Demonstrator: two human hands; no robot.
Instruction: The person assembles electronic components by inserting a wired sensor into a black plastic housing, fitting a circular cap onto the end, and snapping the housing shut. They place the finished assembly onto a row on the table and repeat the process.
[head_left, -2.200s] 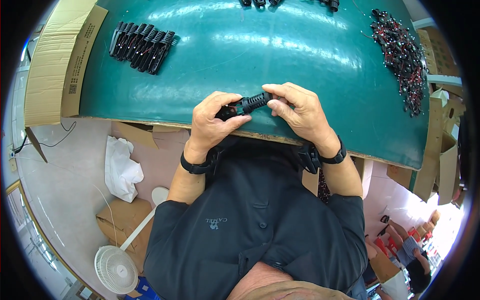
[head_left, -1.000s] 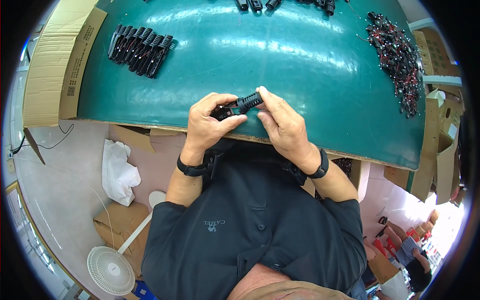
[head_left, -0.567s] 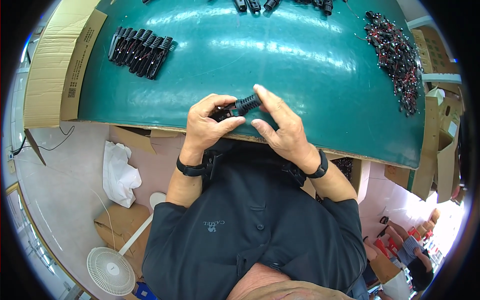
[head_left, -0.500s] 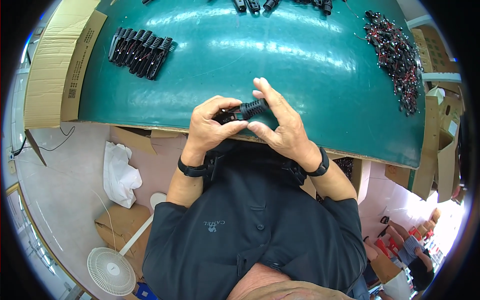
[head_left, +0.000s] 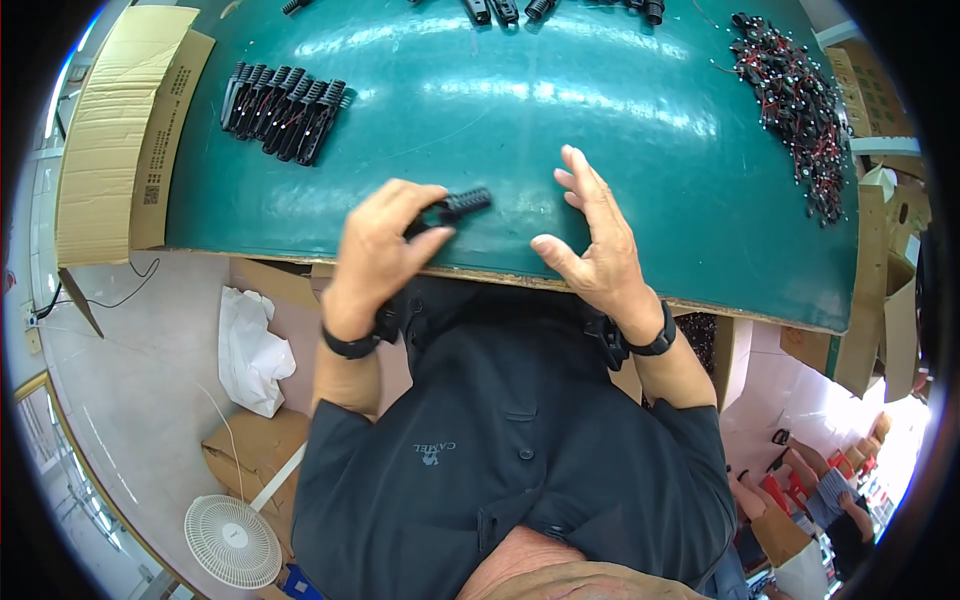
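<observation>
You wear a dark, near-black shirt with short sleeves. A small grey emblem in an animal's shape, with lettering, marks the left chest, beside a stitched placket with a round dark button. Behind your bare left hand runs a black wristband with a chunky black module; your bare right hand has a matching band and dark unit at the wrist.

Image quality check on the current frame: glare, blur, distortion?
Head view: pale glare streaks on the green tabletop; left hand and the black ribbed part it holds look smeared, probably motion blur; right hand looks crisper; far lower right washes out to white; fisheye bends straight edges and leaves dark corners.
</observation>
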